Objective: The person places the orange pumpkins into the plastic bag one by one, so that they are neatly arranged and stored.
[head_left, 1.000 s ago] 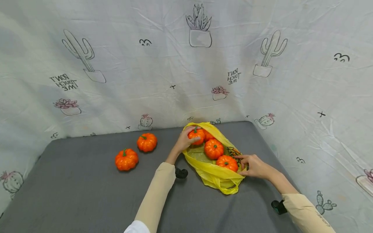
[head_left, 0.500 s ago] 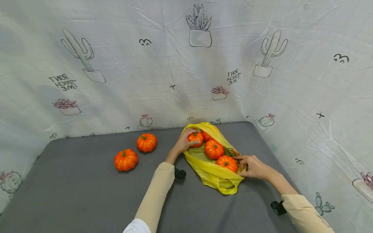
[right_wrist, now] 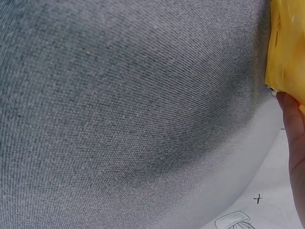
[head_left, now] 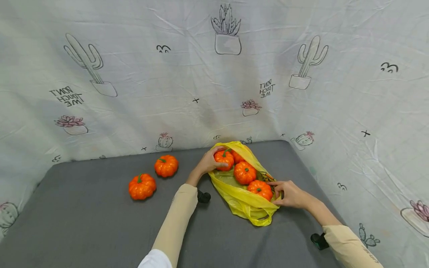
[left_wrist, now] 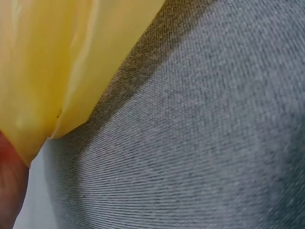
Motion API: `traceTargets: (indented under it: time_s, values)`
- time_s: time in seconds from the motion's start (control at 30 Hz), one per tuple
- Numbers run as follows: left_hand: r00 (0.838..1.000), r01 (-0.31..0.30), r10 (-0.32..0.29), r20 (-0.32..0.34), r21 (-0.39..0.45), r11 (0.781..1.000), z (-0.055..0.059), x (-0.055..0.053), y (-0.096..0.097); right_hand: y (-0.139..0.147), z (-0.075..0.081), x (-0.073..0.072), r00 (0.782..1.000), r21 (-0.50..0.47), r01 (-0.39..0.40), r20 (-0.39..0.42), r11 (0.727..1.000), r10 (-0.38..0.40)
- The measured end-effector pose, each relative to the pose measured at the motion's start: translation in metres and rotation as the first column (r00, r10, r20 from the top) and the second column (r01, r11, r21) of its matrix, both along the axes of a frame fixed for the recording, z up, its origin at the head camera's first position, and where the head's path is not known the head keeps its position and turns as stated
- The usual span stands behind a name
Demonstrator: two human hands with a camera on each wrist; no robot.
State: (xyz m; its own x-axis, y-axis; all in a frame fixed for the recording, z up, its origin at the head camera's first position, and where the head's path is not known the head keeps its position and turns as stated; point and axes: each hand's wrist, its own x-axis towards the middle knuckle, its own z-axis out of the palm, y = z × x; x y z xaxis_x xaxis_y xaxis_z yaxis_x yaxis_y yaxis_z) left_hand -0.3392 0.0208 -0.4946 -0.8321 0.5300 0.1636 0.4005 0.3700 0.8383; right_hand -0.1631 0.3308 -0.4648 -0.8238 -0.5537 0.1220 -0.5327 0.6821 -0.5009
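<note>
Head view: left hand (head_left: pixel 207 162) fingers curl round pumpkin (head_left: pixel 222 160) inside bag (head_left: pixel 232 194), left end; right hand (head_left: pixel 292 194) fingers hold bag's right edge. Best: steady edge, release pumpkin gently.

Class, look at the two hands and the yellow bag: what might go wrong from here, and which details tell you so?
1. The pumpkin nearest the right hand sits close to the rim of the yellow bag, so it might roll out if the bag tips.
2. The left hand grips another pumpkin at the opposite end, right beside the rim; pulling back could perhaps drag the slack plastic along.
</note>
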Motion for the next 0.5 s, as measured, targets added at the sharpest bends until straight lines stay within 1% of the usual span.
traceTargets:
  time_s: [0.13, 0.27, 0.37, 0.43, 0.5]
  values:
    - [0.999, -0.012, 0.01, 0.04, 0.044, 0.999, -0.002, -0.001, 0.0, -0.001, 0.0, 0.0, 1.0, 0.005, 0.002, 0.018, 1.0, -0.002]
    - [0.998, 0.003, -0.009, 0.07, 0.092, 0.996, -0.006, -0.001, 0.0, -0.001, -0.001, 0.0, 1.0, 0.0, -0.003, 0.019, 1.0, 0.003]
    - [0.998, 0.024, -0.031, 0.056, 0.122, 0.992, -0.009, -0.002, -0.001, -0.001, -0.001, 0.0, 1.0, -0.001, -0.005, 0.014, 1.0, 0.005]
    - [0.999, 0.036, -0.041, 0.033, 0.126, 0.991, -0.011, -0.002, -0.002, -0.002, -0.001, 0.0, 1.0, -0.001, -0.007, 0.01, 1.0, 0.007]
    - [0.999, 0.048, -0.047, -0.009, 0.12, 0.992, -0.012, -0.002, -0.003, -0.002, -0.002, 0.0, 1.0, -0.001, -0.006, 0.011, 1.0, 0.006]
